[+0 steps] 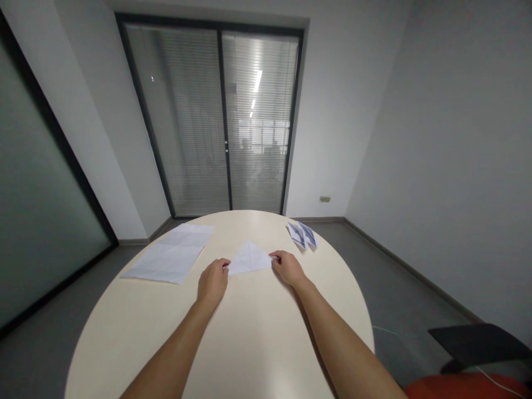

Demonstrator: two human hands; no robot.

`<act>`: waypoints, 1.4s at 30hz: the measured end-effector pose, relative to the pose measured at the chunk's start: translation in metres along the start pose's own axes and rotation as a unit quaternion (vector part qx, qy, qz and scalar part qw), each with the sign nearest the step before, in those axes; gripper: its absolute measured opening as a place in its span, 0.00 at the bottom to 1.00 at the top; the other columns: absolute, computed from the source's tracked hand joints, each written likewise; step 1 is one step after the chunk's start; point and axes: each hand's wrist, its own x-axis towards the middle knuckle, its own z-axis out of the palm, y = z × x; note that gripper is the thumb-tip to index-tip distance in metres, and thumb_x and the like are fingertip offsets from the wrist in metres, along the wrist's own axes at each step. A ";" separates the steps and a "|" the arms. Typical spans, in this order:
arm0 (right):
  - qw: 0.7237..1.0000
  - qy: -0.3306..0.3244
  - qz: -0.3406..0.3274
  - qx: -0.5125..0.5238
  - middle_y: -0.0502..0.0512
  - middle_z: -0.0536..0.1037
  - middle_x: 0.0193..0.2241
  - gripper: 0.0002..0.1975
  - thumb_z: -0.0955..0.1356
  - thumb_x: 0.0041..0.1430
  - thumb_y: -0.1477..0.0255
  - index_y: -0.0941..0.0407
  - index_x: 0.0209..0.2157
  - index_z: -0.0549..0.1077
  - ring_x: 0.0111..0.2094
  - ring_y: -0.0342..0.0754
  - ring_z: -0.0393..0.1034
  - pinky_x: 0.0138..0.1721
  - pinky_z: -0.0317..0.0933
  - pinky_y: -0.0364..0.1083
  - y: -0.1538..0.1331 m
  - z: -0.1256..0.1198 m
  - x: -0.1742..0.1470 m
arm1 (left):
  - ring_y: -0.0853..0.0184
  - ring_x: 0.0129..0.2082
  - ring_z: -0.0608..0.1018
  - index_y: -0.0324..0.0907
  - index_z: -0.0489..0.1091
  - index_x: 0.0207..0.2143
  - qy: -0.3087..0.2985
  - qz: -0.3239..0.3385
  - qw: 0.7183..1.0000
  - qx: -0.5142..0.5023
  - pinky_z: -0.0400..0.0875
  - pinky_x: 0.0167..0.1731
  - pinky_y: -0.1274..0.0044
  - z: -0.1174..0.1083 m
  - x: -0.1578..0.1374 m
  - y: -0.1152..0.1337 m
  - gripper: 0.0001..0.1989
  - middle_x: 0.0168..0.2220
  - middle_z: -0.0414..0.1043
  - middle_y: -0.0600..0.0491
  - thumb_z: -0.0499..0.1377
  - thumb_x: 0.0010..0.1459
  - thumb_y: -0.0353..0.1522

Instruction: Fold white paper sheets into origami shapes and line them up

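Note:
A white sheet of paper folded into a triangle (250, 259) lies near the middle of the round table, its point facing away from me. My left hand (214, 280) pinches its left corner between thumb and fingers. At the opposite corner, my right hand (287, 267) grips the paper in the same way. Faint crease lines run across the triangle. Both corners are partly hidden by my fingers.
Larger white sheets (172, 255) with fold marks lie on the left of the cream table (245, 343). Folded printed paper (302, 235) sits at the far right edge. A chair with a black armrest (477, 342) stands at lower right.

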 end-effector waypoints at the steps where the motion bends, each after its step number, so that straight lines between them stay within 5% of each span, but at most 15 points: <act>1: 1.000 -0.001 0.000 -0.006 0.55 0.82 0.45 0.17 0.65 0.59 0.76 0.54 0.47 0.80 0.44 0.48 0.75 0.46 0.62 0.42 0.000 0.000 0.000 | 0.63 0.48 0.80 0.43 0.75 0.48 0.000 0.001 1.000 0.000 0.69 0.48 0.75 0.000 0.000 0.000 0.13 0.48 0.79 0.49 0.55 0.64 0.27; 22: 0.985 -0.030 -0.009 -0.169 0.58 0.80 0.46 0.16 0.63 0.65 0.75 0.51 0.46 0.81 0.48 0.50 0.72 0.48 0.59 0.43 -0.028 -0.013 -0.010 | 0.62 0.47 0.80 0.40 0.77 0.47 0.001 0.024 1.000 0.018 0.69 0.50 0.75 0.000 -0.003 0.004 0.16 0.46 0.80 0.47 0.52 0.64 0.24; 35: 0.974 -0.042 -0.024 -0.223 0.63 0.79 0.42 0.15 0.63 0.64 0.78 0.55 0.40 0.81 0.44 0.53 0.71 0.44 0.58 0.46 -0.040 -0.018 -0.015 | 0.60 0.44 0.80 0.44 0.75 0.49 -0.044 0.037 0.988 0.147 0.68 0.43 0.73 -0.020 -0.015 0.025 0.17 0.43 0.80 0.45 0.50 0.66 0.25; 42: 0.969 -0.046 -0.037 -0.240 0.65 0.78 0.42 0.15 0.62 0.65 0.72 0.57 0.41 0.81 0.44 0.55 0.71 0.44 0.59 0.49 -0.050 -0.023 -0.020 | 0.56 0.39 0.81 0.41 0.76 0.45 -0.045 0.047 0.974 0.216 0.69 0.39 0.70 -0.026 -0.022 0.039 0.17 0.36 0.79 0.41 0.47 0.67 0.27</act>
